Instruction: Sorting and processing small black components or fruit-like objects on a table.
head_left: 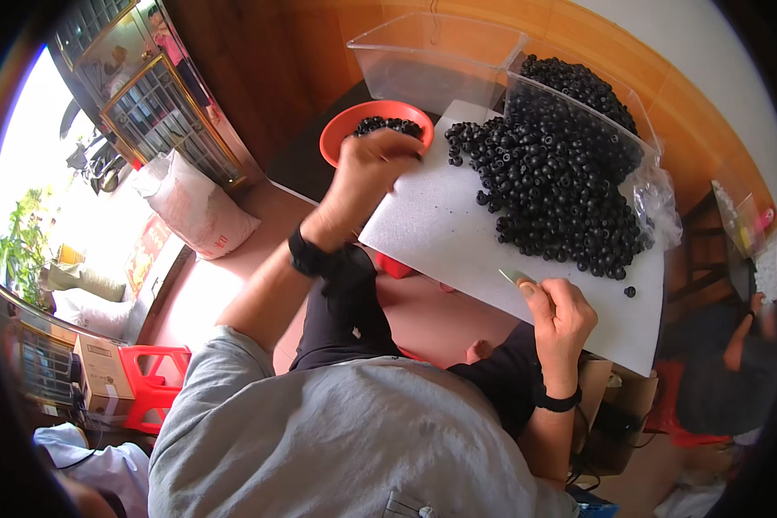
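Numerous small black parts (552, 173) lie heaped at the far right of the bench (440, 229), the right hand (565, 315) pinching a thin pale strip (513, 275) nearer, the left hand (373, 161) partly curled at the red bowl (340, 131), its contents indeterminable.

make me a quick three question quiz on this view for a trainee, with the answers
1. True or false: the right hand holds a slim pale item in its fingers.
2. Which container is nearest the left hand?
3. Fill in the blank: the big heap of small black pieces spills across a ____ board.

Key: 1. True. 2. The red bowl. 3. White.
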Tool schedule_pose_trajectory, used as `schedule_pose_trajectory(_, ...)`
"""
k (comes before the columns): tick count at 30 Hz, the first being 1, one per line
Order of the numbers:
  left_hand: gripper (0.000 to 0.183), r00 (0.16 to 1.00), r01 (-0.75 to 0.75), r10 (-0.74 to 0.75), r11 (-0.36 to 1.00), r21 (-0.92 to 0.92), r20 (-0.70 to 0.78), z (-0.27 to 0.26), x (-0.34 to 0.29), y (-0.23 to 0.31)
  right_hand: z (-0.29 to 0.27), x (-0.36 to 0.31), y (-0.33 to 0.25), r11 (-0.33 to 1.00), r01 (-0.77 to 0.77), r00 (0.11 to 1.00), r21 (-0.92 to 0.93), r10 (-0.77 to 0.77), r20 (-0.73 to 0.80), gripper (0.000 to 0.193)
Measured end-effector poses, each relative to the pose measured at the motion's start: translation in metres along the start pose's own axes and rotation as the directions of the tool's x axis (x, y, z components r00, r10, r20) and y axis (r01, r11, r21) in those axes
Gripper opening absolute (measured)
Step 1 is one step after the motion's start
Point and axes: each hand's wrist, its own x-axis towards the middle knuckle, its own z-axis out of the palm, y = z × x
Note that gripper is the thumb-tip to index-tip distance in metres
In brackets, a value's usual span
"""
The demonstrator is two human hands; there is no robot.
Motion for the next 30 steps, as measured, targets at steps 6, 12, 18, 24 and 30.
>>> schedule_pose_trajectory(6,0.024,0.983,-0.112,0.175,0.811,0.574,-0.055,-0.024,0.035,-0.047,-0.001,0.002,0.001,1.0,0.025,1.0,-0.003,-0.025,-0.002,0.035)
schedule_pose_trajectory(12,0.019,0.886,-0.459,0.399,0.827,0.323,0.236,0.05,0.007,-0.025,-0.001,0.001,0.004,0.999,0.044,0.999,-0.012,-0.044,-0.011,0.035)
schedule_pose_trajectory(18,0.025,0.859,-0.497,0.322,0.71,0.499,0.397,0.086,0.014,-0.034,0.0,-0.001,0.003,0.998,0.059,0.998,-0.023,-0.059,-0.013,0.034)
schedule_pose_trajectory(24,0.016,0.864,-0.498,0.361,0.715,0.491,0.35,0.083,0.015,-0.041,0.0,0.0,0.005,0.996,0.079,0.997,-0.036,-0.08,-0.008,0.033)
schedule_pose_trajectory(30,0.018,0.823,-0.567,0.406,0.635,0.525,0.397,0.08,-0.013,-0.028,0.0,-0.001,0.003,0.996,0.077,0.997,-0.04,-0.078,-0.009,0.032)
